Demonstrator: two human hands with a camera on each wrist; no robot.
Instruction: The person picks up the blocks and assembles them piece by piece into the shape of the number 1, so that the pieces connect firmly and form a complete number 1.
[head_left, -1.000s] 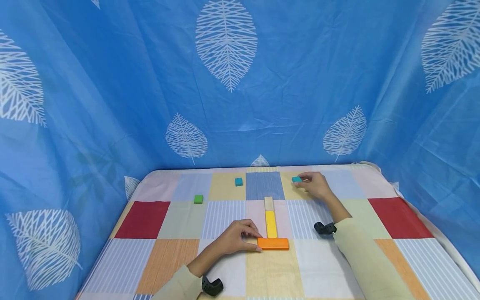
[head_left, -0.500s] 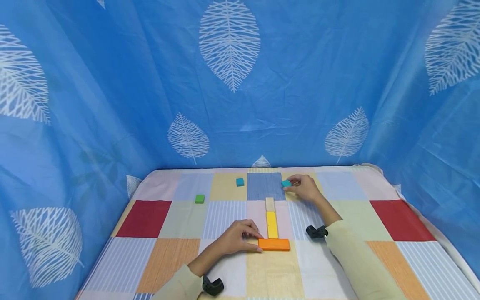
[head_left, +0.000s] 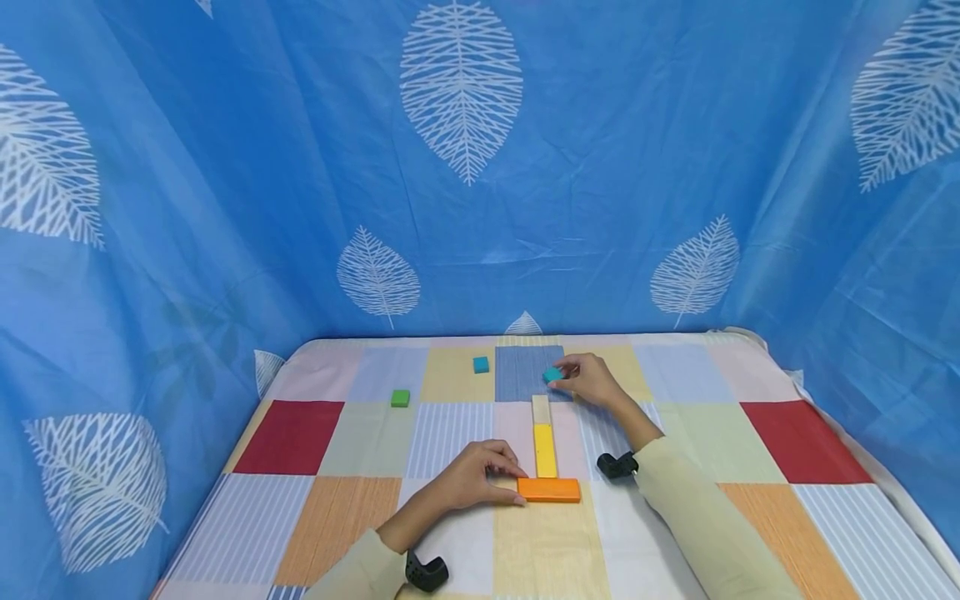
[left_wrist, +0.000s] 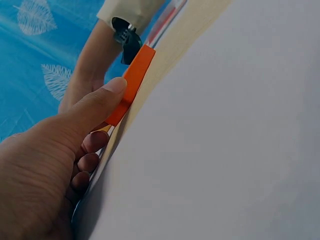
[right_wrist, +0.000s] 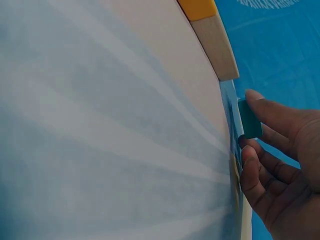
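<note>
My left hand (head_left: 476, 477) pinches the left end of an orange block (head_left: 553, 490) lying crosswise on the cloth; in the left wrist view the thumb lies on the orange block (left_wrist: 136, 82). A yellow block (head_left: 545, 450) runs away from its far side, with a plain wood block (head_left: 541, 409) at the yellow one's far end. Just beyond the wood block, my right hand (head_left: 592, 380) pinches a small teal block (head_left: 552, 375) between thumb and fingers. The right wrist view has that teal block (right_wrist: 250, 120) close to the end of the wood block (right_wrist: 216, 47).
A small blue block (head_left: 481, 365) lies at the back, left of the right hand. Farther left is a small green block (head_left: 401, 398). A patchwork cloth (head_left: 360, 517) covers the table, and a blue leaf-print curtain (head_left: 555, 167) encloses the back and sides.
My right hand has carried the teal block left and slightly nearer, from right of the row to just past the wood block's far end. My left hand stays on the orange block.
</note>
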